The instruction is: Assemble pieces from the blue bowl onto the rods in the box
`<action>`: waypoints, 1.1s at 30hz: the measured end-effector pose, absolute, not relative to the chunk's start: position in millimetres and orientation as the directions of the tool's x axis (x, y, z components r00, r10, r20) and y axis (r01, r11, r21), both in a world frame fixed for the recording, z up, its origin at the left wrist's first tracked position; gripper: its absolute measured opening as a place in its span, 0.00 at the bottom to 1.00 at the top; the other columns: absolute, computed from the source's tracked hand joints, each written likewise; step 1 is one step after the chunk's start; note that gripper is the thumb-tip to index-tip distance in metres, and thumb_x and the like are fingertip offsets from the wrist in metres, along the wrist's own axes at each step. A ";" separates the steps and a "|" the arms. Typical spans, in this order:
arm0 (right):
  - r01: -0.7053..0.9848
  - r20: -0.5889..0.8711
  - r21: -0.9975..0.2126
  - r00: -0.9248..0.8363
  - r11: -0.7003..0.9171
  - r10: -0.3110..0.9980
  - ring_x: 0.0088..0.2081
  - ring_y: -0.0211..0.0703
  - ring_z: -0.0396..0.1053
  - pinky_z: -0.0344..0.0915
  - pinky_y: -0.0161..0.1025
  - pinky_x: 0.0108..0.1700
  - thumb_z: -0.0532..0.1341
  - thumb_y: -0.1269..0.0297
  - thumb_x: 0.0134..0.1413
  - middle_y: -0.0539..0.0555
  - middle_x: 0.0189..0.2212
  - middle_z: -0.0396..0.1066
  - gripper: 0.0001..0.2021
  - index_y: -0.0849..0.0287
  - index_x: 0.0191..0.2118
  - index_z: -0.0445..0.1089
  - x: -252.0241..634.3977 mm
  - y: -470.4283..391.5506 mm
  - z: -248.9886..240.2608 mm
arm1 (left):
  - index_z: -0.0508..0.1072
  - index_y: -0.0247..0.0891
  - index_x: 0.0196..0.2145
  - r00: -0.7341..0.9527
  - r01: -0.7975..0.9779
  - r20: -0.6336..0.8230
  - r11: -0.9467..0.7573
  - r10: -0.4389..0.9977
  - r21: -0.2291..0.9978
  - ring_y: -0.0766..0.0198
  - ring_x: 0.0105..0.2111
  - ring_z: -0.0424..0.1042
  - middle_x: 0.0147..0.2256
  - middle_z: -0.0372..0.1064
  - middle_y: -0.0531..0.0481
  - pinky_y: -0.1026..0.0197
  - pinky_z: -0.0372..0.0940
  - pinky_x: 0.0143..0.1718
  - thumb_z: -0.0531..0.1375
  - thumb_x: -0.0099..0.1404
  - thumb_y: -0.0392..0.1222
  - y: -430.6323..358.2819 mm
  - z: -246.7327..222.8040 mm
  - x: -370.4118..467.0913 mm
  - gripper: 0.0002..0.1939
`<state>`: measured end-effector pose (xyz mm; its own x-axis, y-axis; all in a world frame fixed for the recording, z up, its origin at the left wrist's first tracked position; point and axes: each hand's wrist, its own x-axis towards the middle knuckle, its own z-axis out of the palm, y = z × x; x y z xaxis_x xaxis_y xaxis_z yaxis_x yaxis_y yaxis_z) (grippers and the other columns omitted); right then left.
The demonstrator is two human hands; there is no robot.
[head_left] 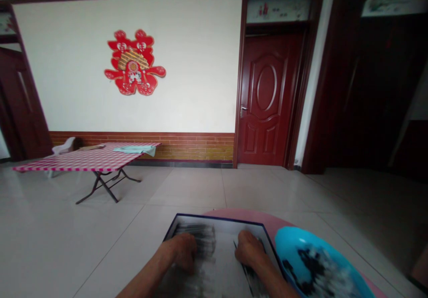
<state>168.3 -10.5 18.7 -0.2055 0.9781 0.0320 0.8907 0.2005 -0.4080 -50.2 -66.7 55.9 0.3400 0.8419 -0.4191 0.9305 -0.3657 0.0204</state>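
A shallow, pale-bottomed tray (224, 269) with a dark blue rim lies in front of me. Thin, dark, pen-like sticks (204, 240) are laid side by side in its left part, blurred by motion. My left hand (183, 250) is over these sticks with its fingers curled down; whatever is in them is hidden. In the tray's right part my right hand (249, 248) is closed, with thin dark sticks (247, 278) poking out beside and below it. Close to the right of the tray stands a bright blue basin (290, 240) holding black and whitish small pieces (321, 266), too blurred to name.
Tray and basin rest on a pink round surface (230, 212). Farther left is a low folding table (87, 157) with a pink checked cover and a light green cloth (135, 149). Beyond the tiled floor (194, 184) are a wall and a red door (264, 97).
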 end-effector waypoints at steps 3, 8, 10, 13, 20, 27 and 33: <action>0.902 0.029 -0.390 -0.191 0.187 0.981 0.46 0.53 0.72 0.65 0.38 0.43 0.62 0.76 0.38 0.67 0.40 0.75 0.10 0.64 0.32 0.73 167.7 -10.6 19.1 | 0.80 0.40 0.28 0.341 0.929 -0.426 -0.369 0.838 0.019 0.56 0.27 0.76 0.25 0.77 0.48 0.62 0.68 0.29 0.61 0.48 0.39 -67.5 57.0 -50.3 0.09; 0.893 0.037 -0.418 -0.170 0.170 0.985 0.45 0.53 0.73 0.65 0.38 0.43 0.62 0.77 0.35 0.66 0.39 0.76 0.10 0.63 0.29 0.73 166.4 -13.1 20.5 | 0.80 0.42 0.26 0.373 0.927 -0.277 -0.346 0.886 0.144 0.56 0.29 0.76 0.25 0.77 0.50 0.63 0.68 0.32 0.60 0.47 0.34 -73.0 56.2 -54.3 0.10; 0.879 0.040 -0.446 -0.168 0.168 0.985 0.44 0.54 0.73 0.65 0.40 0.43 0.62 0.78 0.34 0.67 0.39 0.76 0.09 0.63 0.28 0.73 166.8 -13.8 21.4 | 0.80 0.42 0.27 0.376 0.923 -0.243 -0.336 0.894 0.189 0.56 0.28 0.76 0.25 0.77 0.51 0.63 0.67 0.30 0.58 0.47 0.32 -75.8 57.5 -57.2 0.12; 0.847 0.025 -0.505 -0.176 0.164 0.984 0.41 0.56 0.74 0.65 0.41 0.39 0.61 0.77 0.33 0.67 0.35 0.77 0.05 0.61 0.21 0.70 169.5 -10.8 23.4 | 0.81 0.41 0.29 0.396 0.898 -0.208 -0.329 0.894 0.294 0.59 0.26 0.74 0.25 0.77 0.52 0.65 0.65 0.26 0.57 0.48 0.31 -77.9 60.9 -62.2 0.15; 0.678 -0.043 -0.725 -0.219 0.120 0.975 0.22 0.43 0.70 0.60 0.35 0.24 0.57 0.69 0.41 0.53 0.14 0.69 0.11 0.57 0.13 0.62 176.4 3.9 36.1 | 0.80 0.40 0.26 0.349 0.855 -0.105 -0.271 0.931 0.443 0.64 0.22 0.69 0.20 0.72 0.57 0.68 0.57 0.21 0.56 0.47 0.31 -72.0 60.7 -69.0 0.13; 0.183 0.003 -0.982 -0.265 0.054 0.964 0.20 0.35 0.65 0.55 0.30 0.19 0.55 0.63 0.43 0.47 0.19 0.69 0.09 0.59 0.32 0.68 167.3 -3.7 39.5 | 0.77 0.35 0.22 0.153 0.781 0.045 -0.149 0.987 0.607 0.64 0.23 0.64 0.17 0.64 0.57 0.66 0.56 0.26 0.58 0.49 0.31 -53.4 57.5 -64.7 0.08; -0.152 0.041 -0.988 -0.264 0.000 0.964 0.28 0.37 0.68 0.60 0.32 0.27 0.61 0.57 0.43 0.51 0.27 0.72 0.14 0.59 0.35 0.72 161.8 -4.9 37.6 | 0.73 0.34 0.46 -0.089 0.519 0.048 0.005 0.995 0.854 0.68 0.20 0.62 0.19 0.64 0.58 0.67 0.56 0.23 0.58 0.52 0.34 -21.8 56.5 -43.0 0.22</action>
